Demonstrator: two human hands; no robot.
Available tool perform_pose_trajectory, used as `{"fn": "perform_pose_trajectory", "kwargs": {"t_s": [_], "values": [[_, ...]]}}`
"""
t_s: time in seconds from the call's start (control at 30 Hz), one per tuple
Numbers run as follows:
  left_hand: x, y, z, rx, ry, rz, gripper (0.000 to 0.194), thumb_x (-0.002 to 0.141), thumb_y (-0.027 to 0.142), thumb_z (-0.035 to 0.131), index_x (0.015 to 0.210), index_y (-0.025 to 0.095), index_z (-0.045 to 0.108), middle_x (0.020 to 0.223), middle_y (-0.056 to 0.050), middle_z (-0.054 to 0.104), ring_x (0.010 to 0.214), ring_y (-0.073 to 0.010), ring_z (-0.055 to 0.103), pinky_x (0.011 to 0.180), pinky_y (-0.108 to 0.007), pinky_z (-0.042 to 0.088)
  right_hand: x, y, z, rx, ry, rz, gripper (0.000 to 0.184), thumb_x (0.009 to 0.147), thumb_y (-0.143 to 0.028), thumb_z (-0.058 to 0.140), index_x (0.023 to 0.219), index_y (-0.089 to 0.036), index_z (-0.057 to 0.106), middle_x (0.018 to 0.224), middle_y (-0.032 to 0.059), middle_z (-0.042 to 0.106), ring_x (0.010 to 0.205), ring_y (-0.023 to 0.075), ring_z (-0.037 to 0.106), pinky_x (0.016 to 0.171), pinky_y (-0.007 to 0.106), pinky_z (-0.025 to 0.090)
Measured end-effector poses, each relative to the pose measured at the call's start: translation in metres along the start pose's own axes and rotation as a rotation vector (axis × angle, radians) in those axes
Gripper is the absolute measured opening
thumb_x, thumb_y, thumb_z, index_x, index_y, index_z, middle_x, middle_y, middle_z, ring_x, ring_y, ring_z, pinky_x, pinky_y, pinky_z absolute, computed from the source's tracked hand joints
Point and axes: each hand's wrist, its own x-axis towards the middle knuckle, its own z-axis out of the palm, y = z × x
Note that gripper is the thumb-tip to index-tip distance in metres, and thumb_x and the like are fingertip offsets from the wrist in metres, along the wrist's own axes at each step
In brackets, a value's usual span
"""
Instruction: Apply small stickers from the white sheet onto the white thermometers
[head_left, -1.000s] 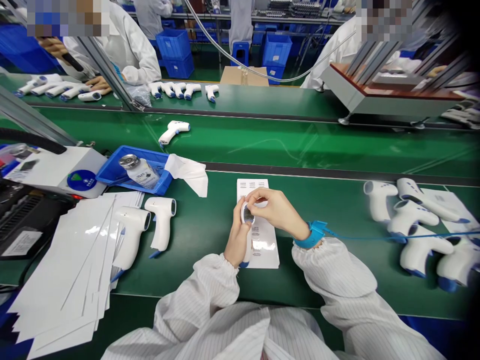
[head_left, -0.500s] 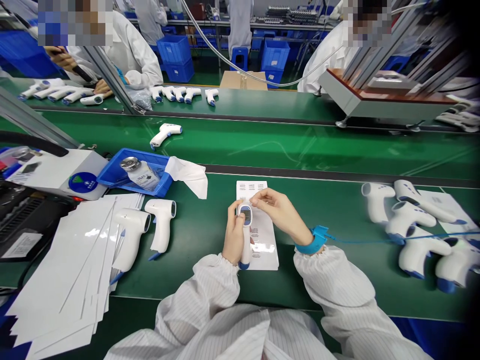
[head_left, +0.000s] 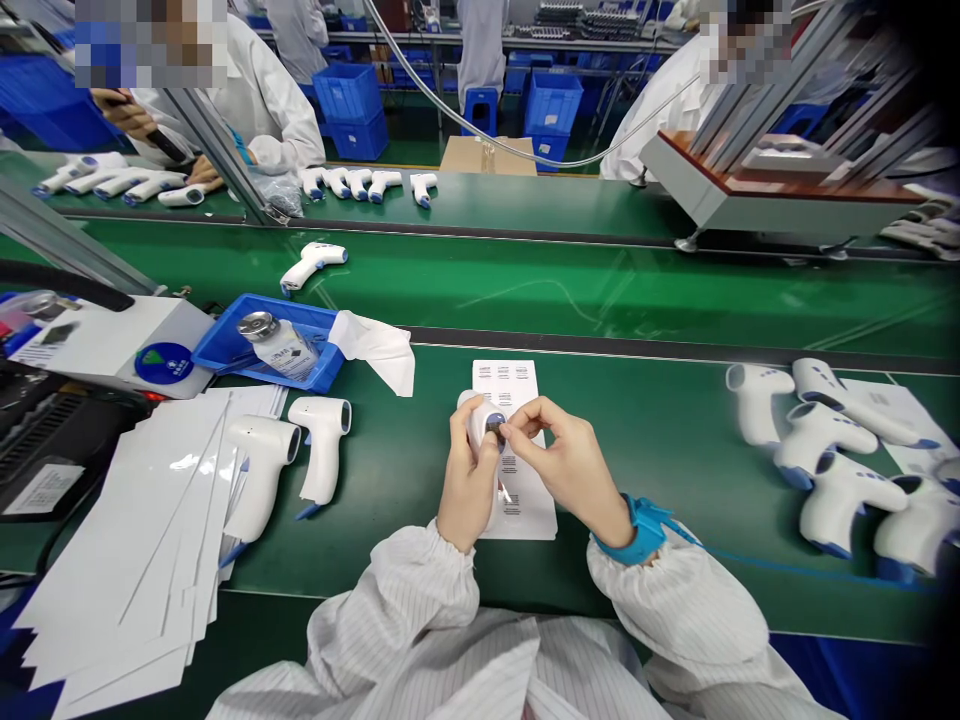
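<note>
Clutching a white infrared thermometer (head_left: 474, 417) in the left hand (head_left: 467, 480), the right hand (head_left: 568, 466) pinched onto its display (head_left: 495, 425)

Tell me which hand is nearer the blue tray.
Left. The left hand is down and right of the blue tray, apart from it; the right hand lies farther right, past the left hand.
</note>
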Motion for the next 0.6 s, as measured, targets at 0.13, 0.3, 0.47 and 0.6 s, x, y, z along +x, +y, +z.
{"fn": "perform_pose_trajectory", "kwargs": {"t_s": [0.13,0.3,0.47,0.6], "values": [[0.000,-0.001,-0.001,-0.014,-0.012,0.009,0.036,0.095,0.032,0.045,0.131,0.029,0.040,0.119,-0.005,0.056,0.104,-0.0196,0.058,0.089,-0.033,0.048,-0.003,-0.003,0.000,-0.013,-0.044,0.073,0.011,0.081,-0.025,0.064,0.086,-0.024,0.055,0.079,-0.0013,0.067,0.071,0.0148,0.063,0.066,0.028,0.048],[0.000,0.000,-0.003,-0.010,-0.024,-0.051,0.040,0.095,0.035,0.045,0.133,0.030,0.038,0.119,-0.006,0.053,0.087,-0.0168,0.060,0.077,-0.032,0.051,0.001,0.004,-0.002,0.156,-0.129,0.169,0.015,0.081,-0.026,0.061,0.091,-0.024,0.049,0.076,-0.0024,0.062,0.068,0.0138,0.060,0.062,0.027,0.047],[-0.001,0.010,-0.008,-0.147,-0.151,-0.192,0.063,0.083,0.021,0.056,0.138,0.033,0.028,0.106,-0.004,0.055,0.065,-0.0126,0.056,0.059,-0.028,0.051,0.007,0.011,-0.003,0.280,-0.059,0.194,0.021,0.082,-0.034,0.062,0.094,-0.023,0.049,0.079,-0.0014,0.058,0.072,0.0147,0.058,0.065,0.030,0.049],[-0.007,0.015,-0.008,-0.131,-0.199,-0.098,0.077,0.074,0.008,0.057,0.140,0.033,0.026,0.118,-0.005,0.053,0.078,-0.0154,0.062,0.063,-0.028,0.054,0.005,0.004,0.004,0.148,-0.089,-0.014,0.038,0.076,-0.029,0.072,0.109,-0.025,0.055,0.118,0.0050,0.057,0.109,0.0206,0.056,0.092,0.037,0.048]]}}
